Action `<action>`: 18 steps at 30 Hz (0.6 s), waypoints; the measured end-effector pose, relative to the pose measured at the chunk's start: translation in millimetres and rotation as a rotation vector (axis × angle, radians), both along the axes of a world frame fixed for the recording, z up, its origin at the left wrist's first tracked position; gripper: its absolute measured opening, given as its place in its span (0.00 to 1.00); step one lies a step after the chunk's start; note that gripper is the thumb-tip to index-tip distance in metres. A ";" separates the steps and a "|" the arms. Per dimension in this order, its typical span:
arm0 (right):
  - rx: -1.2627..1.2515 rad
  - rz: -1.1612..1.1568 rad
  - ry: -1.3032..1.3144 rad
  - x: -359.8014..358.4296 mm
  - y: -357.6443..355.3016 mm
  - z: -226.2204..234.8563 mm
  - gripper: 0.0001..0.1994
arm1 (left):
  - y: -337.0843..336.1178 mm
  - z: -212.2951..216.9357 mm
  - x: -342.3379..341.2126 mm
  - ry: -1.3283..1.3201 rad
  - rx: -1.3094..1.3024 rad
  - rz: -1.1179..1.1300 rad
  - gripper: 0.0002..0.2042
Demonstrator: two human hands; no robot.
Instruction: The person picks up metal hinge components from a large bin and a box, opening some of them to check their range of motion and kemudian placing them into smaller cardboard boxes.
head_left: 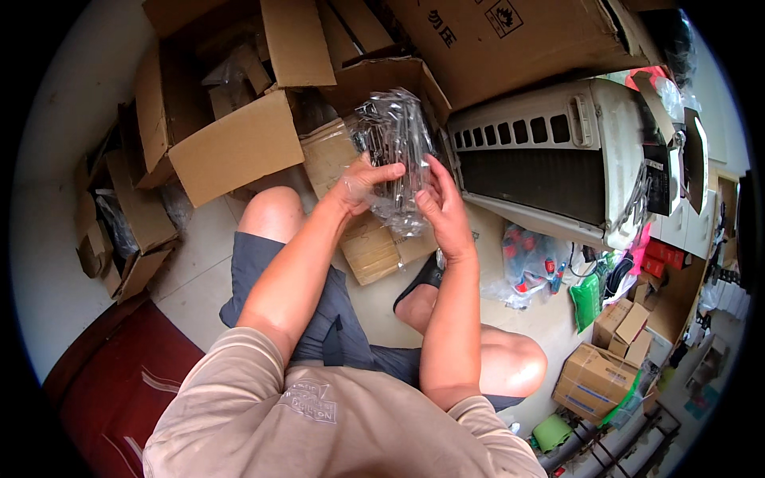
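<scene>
I've both forearms (299,263) stretched forward, left hand (362,185) and right hand (446,203) half-curled, gripping the clear plastic bag (398,143) from either side, above the near edge of the open carton (362,81).

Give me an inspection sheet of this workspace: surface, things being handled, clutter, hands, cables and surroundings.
Surface: pale floor, partly covered by boxes.
Things handled: clear bag holding thin, dark, shiny pieces; their kind can't be told.
Clutter: open carton at upper left; green pack and taped box at right.
Hands: left hand grips the bag's left side, thumb across its front; right hand holds its right side.
Cables: a dark loop at right may be a cord; too small to be sure.
Surroundings: white unit with a dark grille, right of the hands; dark-red panel at lower left.
</scene>
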State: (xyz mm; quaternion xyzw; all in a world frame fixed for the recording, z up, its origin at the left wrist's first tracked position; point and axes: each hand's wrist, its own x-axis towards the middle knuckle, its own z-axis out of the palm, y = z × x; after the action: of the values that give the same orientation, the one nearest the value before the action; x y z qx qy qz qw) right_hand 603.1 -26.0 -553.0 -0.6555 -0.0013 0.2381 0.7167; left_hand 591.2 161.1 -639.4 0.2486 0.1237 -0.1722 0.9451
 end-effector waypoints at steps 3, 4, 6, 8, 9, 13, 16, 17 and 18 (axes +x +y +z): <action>-0.087 0.066 0.131 10.7 5.8 -8.9 0.31 | -1.6 1.6 -3.9 0.009 0.300 -0.043 0.26; -0.139 0.036 0.157 10.6 8.9 -15.4 0.27 | -0.4 3.0 -5.5 0.013 0.334 -0.123 0.26; 0.024 -0.027 0.266 4.4 12.8 -24.2 0.22 | 0.2 4.2 -10.2 -0.033 0.473 -0.167 0.24; 0.126 -0.098 0.306 -1.9 13.4 -34.2 0.18 | 0.6 5.9 -13.1 -0.052 0.551 -0.195 0.23; 0.163 -0.125 0.329 -5.5 12.1 -38.5 0.18 | -0.8 10.0 -15.4 -0.042 0.556 -0.206 0.23; 0.347 -0.218 0.399 -10.2 9.0 -52.3 0.16 | 1.8 20.2 -21.0 0.060 0.290 -0.178 0.21; 0.577 -0.217 0.458 -3.7 -8.4 -59.8 0.13 | 9.3 19.2 -18.9 0.072 0.039 -0.157 0.22; 0.549 -0.298 0.438 -3.3 -14.3 -63.4 0.13 | 12.1 18.5 -18.5 0.061 -0.031 -0.165 0.23; 0.521 -0.380 0.418 -3.7 -17.6 -64.0 0.12 | 14.1 25.5 -17.2 0.070 -0.049 -0.149 0.23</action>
State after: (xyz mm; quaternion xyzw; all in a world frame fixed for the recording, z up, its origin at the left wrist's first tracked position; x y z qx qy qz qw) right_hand 599.5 -43.5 -617.0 -0.3772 0.2060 0.2213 0.8754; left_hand 574.1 175.1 -613.9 0.2275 0.1337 -0.2536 0.9306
